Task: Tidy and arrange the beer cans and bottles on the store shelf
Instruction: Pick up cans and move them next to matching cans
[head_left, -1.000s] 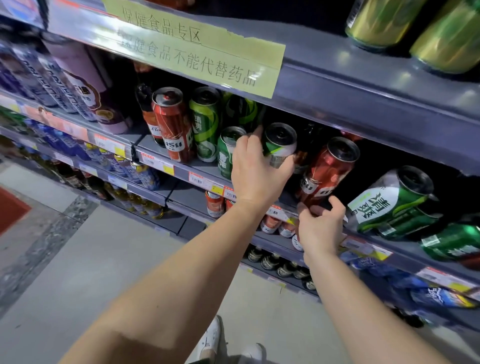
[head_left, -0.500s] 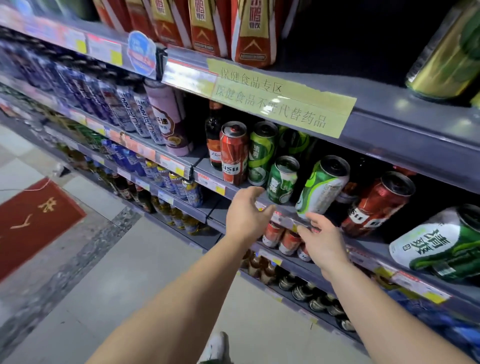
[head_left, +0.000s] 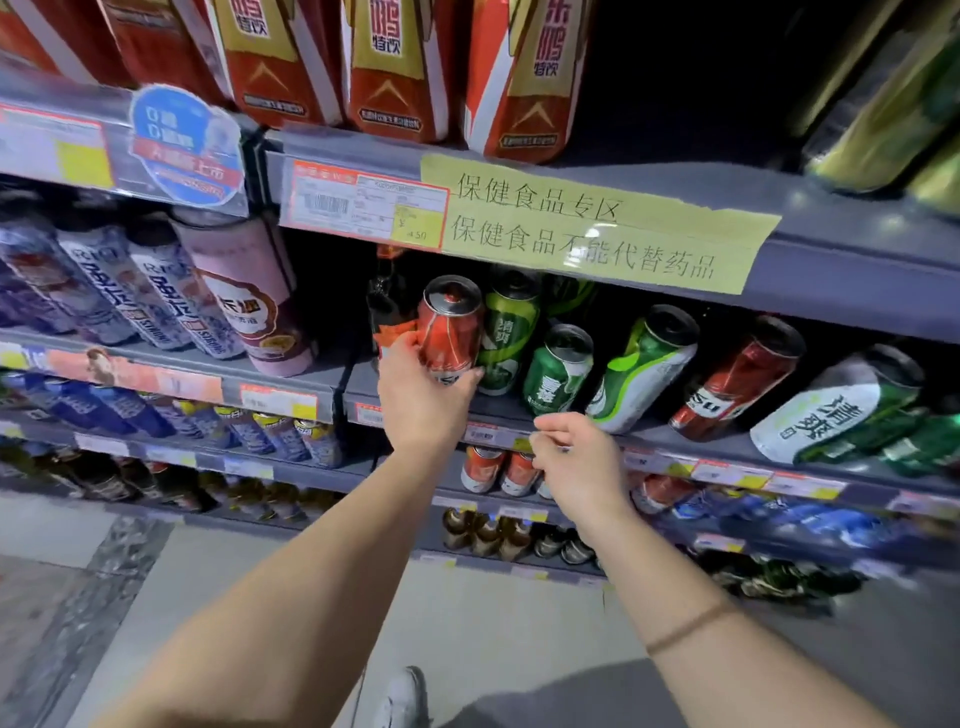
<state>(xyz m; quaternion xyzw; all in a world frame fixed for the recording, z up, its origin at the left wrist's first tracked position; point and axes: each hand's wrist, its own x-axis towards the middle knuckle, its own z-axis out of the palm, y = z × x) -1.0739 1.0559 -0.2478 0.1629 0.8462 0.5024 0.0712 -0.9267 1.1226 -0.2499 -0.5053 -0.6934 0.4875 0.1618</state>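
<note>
On the grey beer shelf (head_left: 675, 441) stands a row of cans. My left hand (head_left: 423, 400) is wrapped around the lower part of a tall red can (head_left: 451, 325) at the row's left end. A dark bottle (head_left: 387, 306) stands just behind and left of it. To the right stand a tall green can (head_left: 511, 332), a short green can (head_left: 558, 369), a green-and-white can (head_left: 647, 369), a second red can (head_left: 737, 379) and a white-and-green can (head_left: 836, 410). My right hand (head_left: 576, 462) hovers at the shelf's front edge with loosely curled fingers, holding nothing.
Above hangs a shelf with red-and-gold cartons (head_left: 400, 67) and a yellow paper sign (head_left: 597, 228). Left are blue-white cans (head_left: 130, 291) and a pink can (head_left: 249, 301). Lower shelves hold small red cans (head_left: 483, 467) and bottles (head_left: 488, 535). Grey floor lies below.
My left hand rose from the shelf edge and took hold of the leftmost red can. My right hand stayed near the price strip. The view shifted up and to the left.
</note>
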